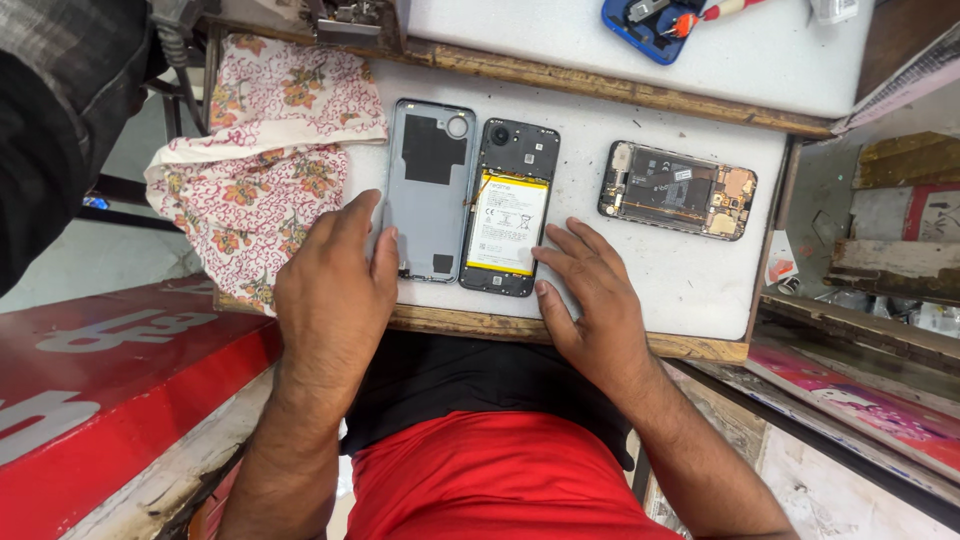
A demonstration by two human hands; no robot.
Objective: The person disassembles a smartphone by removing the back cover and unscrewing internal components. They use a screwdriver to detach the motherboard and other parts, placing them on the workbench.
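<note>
An opened phone [510, 205] lies face down on the white table [690, 280], its white battery and black camera module showing. Just left of it lies its grey back cover [432, 185], inside up. My left hand [335, 290] rests flat with fingers apart, fingertips touching the cover's left edge. Lying flat to the right of the phone, my right hand [590, 300] has its thumb by the phone's lower right corner. Neither hand holds anything.
A second opened phone [678, 189] with bare circuitry lies to the right. A floral cloth [255, 165] lies at the table's left. A blue phone part and a red-handled tool [660, 22] sit on the far shelf. Another person's dark sleeve [60, 110] is at upper left.
</note>
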